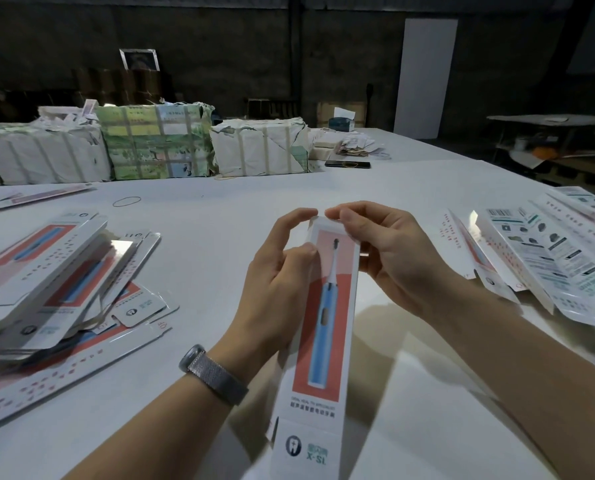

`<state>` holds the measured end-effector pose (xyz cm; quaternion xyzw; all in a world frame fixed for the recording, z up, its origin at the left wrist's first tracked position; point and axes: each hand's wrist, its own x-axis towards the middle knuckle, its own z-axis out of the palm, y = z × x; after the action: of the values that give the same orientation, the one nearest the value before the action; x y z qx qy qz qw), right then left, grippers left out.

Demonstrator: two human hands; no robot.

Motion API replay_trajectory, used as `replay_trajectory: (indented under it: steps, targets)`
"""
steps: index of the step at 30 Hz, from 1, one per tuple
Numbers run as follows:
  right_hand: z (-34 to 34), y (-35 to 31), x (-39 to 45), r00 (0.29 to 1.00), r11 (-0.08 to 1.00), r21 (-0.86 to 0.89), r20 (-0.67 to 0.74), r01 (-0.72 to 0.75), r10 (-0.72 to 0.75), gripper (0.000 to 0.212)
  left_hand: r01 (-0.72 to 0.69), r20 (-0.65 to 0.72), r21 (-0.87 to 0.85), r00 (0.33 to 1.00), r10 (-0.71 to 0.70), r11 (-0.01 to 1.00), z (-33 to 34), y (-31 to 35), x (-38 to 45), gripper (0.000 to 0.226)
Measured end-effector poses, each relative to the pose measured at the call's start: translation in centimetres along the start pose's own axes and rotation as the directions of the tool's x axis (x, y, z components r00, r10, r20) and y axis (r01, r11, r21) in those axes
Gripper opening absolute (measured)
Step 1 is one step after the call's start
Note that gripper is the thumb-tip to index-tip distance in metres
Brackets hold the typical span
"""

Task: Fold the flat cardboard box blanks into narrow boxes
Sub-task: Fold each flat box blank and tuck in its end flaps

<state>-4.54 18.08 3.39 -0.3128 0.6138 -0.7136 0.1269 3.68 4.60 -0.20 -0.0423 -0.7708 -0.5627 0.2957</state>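
A narrow white box printed with a blue toothbrush on a red panel stands lengthwise between my hands, its far end up. My left hand grips the box's left side near the top, thumb on the front face and forefinger curled over the top edge. My right hand holds the right side, its fingertips pinching the top flap. A heap of flat blanks and folded boxes lies at the left. More flat blanks, printed side down, are spread at the right.
The white table carries wrapped, strapped bundles along its far edge, a black phone, a rubber band and paper scraps. A grey watch is on my left wrist. A second table stands at the far right.
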Motion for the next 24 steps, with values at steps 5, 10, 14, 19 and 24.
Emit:
replay_trajectory:
  steps: [5, 10, 14, 19, 24]
  targets:
    - [0.1, 0.1, -0.1, 1.000, 1.000, 0.024, 0.007, 0.002, -0.002, 0.028, 0.014, 0.012, -0.020, 1.000, -0.014, 1.000, -0.3, 0.1, -0.1, 0.028]
    - [0.2, 0.2, -0.1, 1.000, 1.000, 0.028, 0.025, -0.005, 0.004, 0.030, 0.025, 0.029, -0.054, 0.999, -0.024, 0.998, -0.5, 0.1, -0.2, 0.026]
    - [0.4, 0.3, 0.0, 1.000, 1.000, -0.004, 0.029, -0.013, 0.013, 0.025, 0.013, 0.056, -0.035, 0.998, -0.011, 0.999, -0.5, 0.2, 0.0, 0.026]
    - [-0.1, -0.1, 0.1, 0.998, 0.999, -0.042, 0.069, -0.011, 0.014, 0.020, -0.006, 0.096, -0.042, 0.995, 0.010, 0.999, -0.4, 0.2, -0.2, 0.025]
    - [-1.1, -0.5, 0.3, 0.995, 0.994, -0.111, 0.101, -0.011, 0.022, 0.026, -0.008, 0.172, -0.038, 0.985, 0.015, 0.999, -0.4, 0.0, -0.2, 0.031]
